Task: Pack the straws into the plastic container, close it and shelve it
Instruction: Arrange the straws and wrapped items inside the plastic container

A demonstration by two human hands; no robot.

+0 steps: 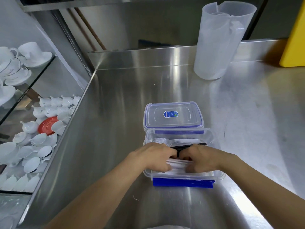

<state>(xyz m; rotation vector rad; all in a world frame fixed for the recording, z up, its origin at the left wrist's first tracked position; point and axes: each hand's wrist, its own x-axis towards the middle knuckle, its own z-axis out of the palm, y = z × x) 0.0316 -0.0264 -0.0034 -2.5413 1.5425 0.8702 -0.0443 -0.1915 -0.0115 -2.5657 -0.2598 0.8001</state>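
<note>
Clear plastic container [214, 139]: open rectangular box with blue clips, on the steel counter [115, 113], directly in front of you.
White paper-wrapped straws [179, 164]: lying lengthwise inside the container, in its near half, under your fingers.
Your left hand [155, 158]: fingers curled down onto the straws' left ends, probably to level the bundle.
Your right hand [202, 158]: fingers curled onto the right ends, mirroring the left.
Black straw [189, 146]: just beyond your knuckles, inside the container.
Clear blue-rimmed lid [173, 115]: flat, touching the container's far edge, ready for closing.
Frosted plastic jug [217, 42]: well beyond the container.
</note>
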